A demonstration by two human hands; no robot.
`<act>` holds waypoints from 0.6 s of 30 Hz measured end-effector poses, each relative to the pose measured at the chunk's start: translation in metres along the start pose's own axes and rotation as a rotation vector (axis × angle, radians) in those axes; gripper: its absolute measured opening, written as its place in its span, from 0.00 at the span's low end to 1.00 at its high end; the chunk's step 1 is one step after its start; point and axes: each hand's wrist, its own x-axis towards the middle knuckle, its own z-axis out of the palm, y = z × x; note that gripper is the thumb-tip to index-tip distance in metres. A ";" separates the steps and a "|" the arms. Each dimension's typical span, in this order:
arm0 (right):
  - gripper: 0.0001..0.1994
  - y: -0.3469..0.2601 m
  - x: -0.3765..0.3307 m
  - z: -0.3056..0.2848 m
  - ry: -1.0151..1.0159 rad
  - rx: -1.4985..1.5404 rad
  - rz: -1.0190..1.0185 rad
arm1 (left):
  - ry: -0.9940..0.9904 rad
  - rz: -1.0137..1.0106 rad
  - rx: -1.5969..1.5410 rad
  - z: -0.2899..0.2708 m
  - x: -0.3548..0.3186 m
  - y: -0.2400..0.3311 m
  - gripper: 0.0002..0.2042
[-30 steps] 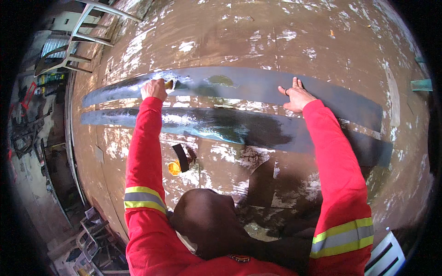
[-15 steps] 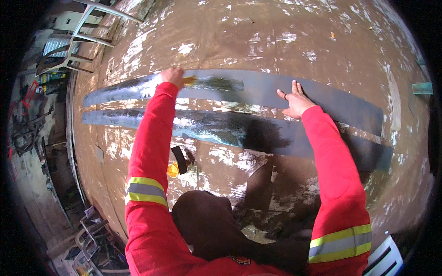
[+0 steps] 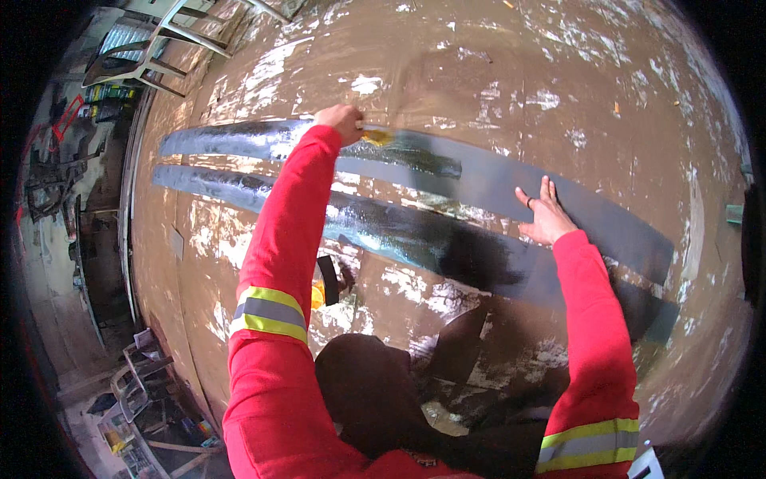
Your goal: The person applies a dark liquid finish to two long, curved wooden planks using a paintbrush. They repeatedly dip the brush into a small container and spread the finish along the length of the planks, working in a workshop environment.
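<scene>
Two long dark grey strips lie side by side in front of me. On the far strip, a wet, shiny dark film covers the left part. Glossy wetness also coats much of the near strip, whose right end is dull. My left hand is closed around what looks like a brush, its yellow bristle end poking out against the far strip; its handle is hidden in my fist. Toward that strip's right half, my right hand rests with fingers spread, holding nothing.
The brown, white-smeared surface lies under both strips. Below my left forearm are a yellow-orange container, partly hidden, and a black curved piece. A plastic chair stands at upper left; clutter and a frame lie lower left.
My left hand has slid rightward along the far strip with the brush. My right hand stays spread on that strip. The whole view has shifted and turned slightly.
</scene>
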 end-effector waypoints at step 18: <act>0.38 -0.003 -0.001 0.004 0.019 0.004 0.018 | 0.099 0.292 -0.269 -0.031 -0.014 0.058 0.08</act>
